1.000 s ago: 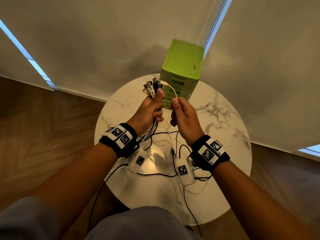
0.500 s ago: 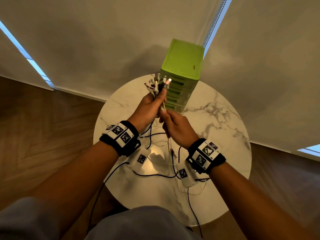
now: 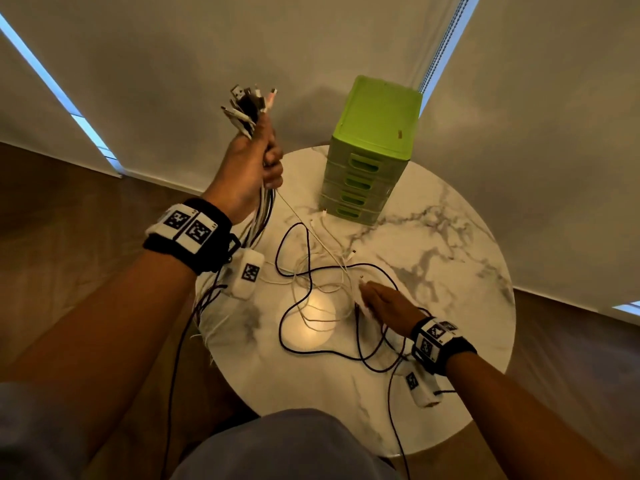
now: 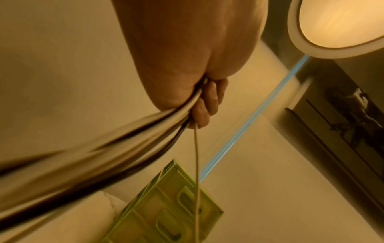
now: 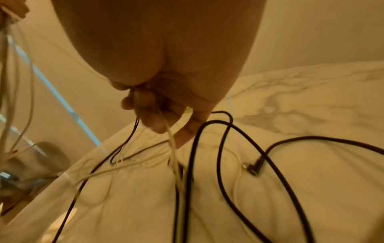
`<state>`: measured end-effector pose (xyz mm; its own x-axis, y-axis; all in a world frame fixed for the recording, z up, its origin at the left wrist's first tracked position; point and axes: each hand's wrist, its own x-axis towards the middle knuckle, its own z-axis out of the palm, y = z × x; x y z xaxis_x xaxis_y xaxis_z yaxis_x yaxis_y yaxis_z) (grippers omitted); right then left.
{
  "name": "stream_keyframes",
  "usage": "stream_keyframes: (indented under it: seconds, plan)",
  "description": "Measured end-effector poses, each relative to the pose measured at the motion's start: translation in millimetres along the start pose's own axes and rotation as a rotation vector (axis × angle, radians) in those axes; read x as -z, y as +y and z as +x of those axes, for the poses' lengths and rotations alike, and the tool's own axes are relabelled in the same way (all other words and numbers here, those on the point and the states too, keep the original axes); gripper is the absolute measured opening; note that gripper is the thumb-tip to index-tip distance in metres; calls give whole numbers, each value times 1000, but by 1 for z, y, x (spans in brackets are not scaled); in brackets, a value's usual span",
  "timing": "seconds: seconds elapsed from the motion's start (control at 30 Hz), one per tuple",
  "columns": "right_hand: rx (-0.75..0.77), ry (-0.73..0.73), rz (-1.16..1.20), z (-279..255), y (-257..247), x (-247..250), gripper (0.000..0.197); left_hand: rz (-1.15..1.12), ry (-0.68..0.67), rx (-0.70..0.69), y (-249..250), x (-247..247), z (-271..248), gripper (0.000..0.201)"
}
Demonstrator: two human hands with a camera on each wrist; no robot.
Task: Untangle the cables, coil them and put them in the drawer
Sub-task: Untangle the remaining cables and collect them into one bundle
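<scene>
We see the left hand (image 3: 247,168) raised high above the round marble counter (image 3: 450,271), its fingers curled tight round a bundle of cables (image 3: 263,209). The plug ends (image 3: 247,105) fan out above the fist, white and black together, and the cords fall from under the hand down past the wrist toward the counter's near-left edge. In the left wrist view the same bundle (image 4: 124,148) runs out blurred from under the palm, the fingertips (image 4: 204,105) folded over it, and one thin white cable (image 4: 196,172) drops straight from the fist.

That thin white cable (image 3: 304,226) slants down tautly from the left hand to the tangle on the counter — loose loops of black cable (image 3: 294,306) and white cable (image 3: 322,289) spread over the middle of the marble. The right hand (image 3: 384,303) is low, at the right side of this tangle, just over the counter. In the right wrist view its fingers (image 5: 149,118) are curled, and a white cable (image 5: 172,148) runs out from between them, so we take it to be pinching that cord; black loops (image 5: 207,148) lie beside it.

The green drawer unit (image 3: 370,157) stands at the far edge of the counter, well apart from both hands — all its drawers appear shut.
</scene>
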<state>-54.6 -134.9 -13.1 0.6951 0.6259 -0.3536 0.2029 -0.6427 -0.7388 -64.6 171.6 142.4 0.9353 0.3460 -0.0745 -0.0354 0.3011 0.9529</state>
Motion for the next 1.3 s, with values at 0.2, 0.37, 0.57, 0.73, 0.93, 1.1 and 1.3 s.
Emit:
stream_keyframes:
  seconds: [0.2, 0.37, 0.57, 0.73, 0.93, 1.1, 1.3]
  plan:
    - [55, 442, 138, 27, -43, 36, 36, 270, -38, 78, -31, -25, -23, 40]
    - [295, 475, 212, 26, -105, 36, 27, 468, -118, 179, -64, -44, -33, 60]
    - [347, 208, 228, 17, -120, 21, 30, 372, -124, 117, -62, -53, -31, 55]
    - [205, -22, 153, 7, -86, 1, 51, 22, -10, 61, -43, -43, -22, 36]
    - [114, -20, 126, 5, -52, 0, 51, 13, 68, 3, -19, -23, -17, 32]
    - [58, 196, -140, 26, -67, 32, 48, 150, 17, 3, -29, -29, -23, 28]
    - [275, 426, -18, 31, -112, 55, 35, 442, -108, 154, -61, -36, -38, 57]
